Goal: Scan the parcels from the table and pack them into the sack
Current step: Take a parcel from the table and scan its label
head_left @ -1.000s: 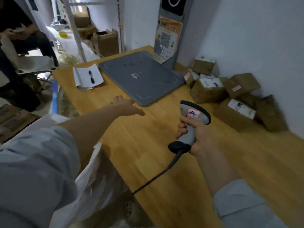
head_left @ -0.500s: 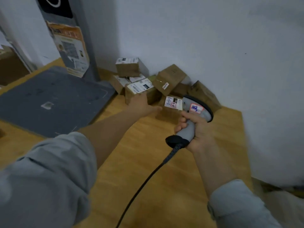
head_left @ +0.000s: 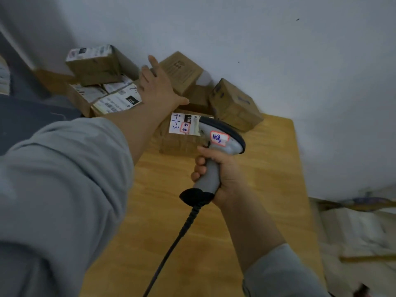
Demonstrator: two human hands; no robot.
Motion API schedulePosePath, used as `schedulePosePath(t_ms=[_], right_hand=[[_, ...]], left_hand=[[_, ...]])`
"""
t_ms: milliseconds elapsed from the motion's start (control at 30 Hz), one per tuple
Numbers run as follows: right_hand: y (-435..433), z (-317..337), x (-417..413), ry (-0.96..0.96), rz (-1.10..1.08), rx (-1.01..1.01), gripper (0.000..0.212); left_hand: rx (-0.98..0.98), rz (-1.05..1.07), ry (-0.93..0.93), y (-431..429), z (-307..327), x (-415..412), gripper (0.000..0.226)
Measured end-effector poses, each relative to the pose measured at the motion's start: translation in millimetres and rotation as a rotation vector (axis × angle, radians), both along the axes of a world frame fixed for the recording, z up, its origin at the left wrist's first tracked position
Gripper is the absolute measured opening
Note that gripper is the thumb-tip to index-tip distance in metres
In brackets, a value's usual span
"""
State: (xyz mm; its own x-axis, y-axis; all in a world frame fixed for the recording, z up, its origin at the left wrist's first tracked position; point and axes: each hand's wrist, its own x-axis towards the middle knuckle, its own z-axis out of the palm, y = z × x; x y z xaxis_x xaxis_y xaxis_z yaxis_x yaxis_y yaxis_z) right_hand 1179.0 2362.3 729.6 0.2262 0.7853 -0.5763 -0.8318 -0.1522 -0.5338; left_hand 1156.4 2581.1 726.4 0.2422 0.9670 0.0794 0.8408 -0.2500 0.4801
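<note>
Several brown cardboard parcels are piled against the white wall at the far end of the wooden table. My left hand reaches over the pile with fingers stretched out, just in front of a tilted parcel. My right hand grips the handle of a grey barcode scanner with a handwritten sticker; its head hangs over a low parcel with a white label. A cube-shaped parcel sits at the pile's right. The sack is out of view.
A dark grey mat lies on the table at the left. The scanner's black cable runs down toward me. Light-coloured material lies beyond the table's right edge.
My view has swung right toward the parcel pile. My left hand has gone from the mat's edge out over the parcels. The scanner has moved up close to the labelled parcel.
</note>
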Motion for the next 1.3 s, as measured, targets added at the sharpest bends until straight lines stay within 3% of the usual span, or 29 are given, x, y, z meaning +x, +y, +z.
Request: schedulePosePath(t_ms=[133,267,367,467,633,700,800,867,967,1067,1133,1300], right_hand=[[-11,-3,5,-0.009,-0.003,0.001,0.018],[-34,0,-4,-0.006,-0.006,-0.012,0.016],[-56,1,-20,-0.022,0.01,-0.07,0.018],[-84,-4,-40,-0.019,0.034,-0.121,0.017],[-130,-19,-74,-0.011,0.082,-0.192,0.016],[-143,-22,-86,-0.01,0.099,-0.217,0.016],[-158,-21,-99,-0.012,0.12,-0.23,0.016],[-163,-19,-103,-0.023,0.134,-0.234,0.018],[-167,-14,-108,-0.026,0.152,-0.224,0.019],[-171,-12,-109,-0.036,0.153,-0.231,0.02],[-173,-10,-110,-0.032,0.165,-0.234,0.02],[-178,-9,-112,-0.064,0.189,-0.241,0.017]], left_hand=[[-0.012,0.005,-0.106,-7,3,-8,0.119],[-0.208,0.028,-0.48,-48,-8,-56,0.11],[-0.328,0.034,-0.663,-108,-19,-110,0.087],[-0.344,0.026,-0.583,-174,-41,-174,0.081],[-0.403,-0.071,-0.339,-247,-77,-265,0.097],[-0.461,-0.053,-0.365,-266,-83,-283,0.101],[-0.607,0.03,-0.53,-276,-78,-292,0.075],[-0.622,0.116,-0.538,-276,-77,-292,0.055],[-0.485,0.158,-0.344,-275,-67,-287,0.067],[-0.286,-0.095,0.191,-280,-45,-263,0.102],[-0.271,-0.188,0.464,-280,-35,-248,0.116],[-0.241,-0.286,0.685,-280,-24,-231,0.136]])
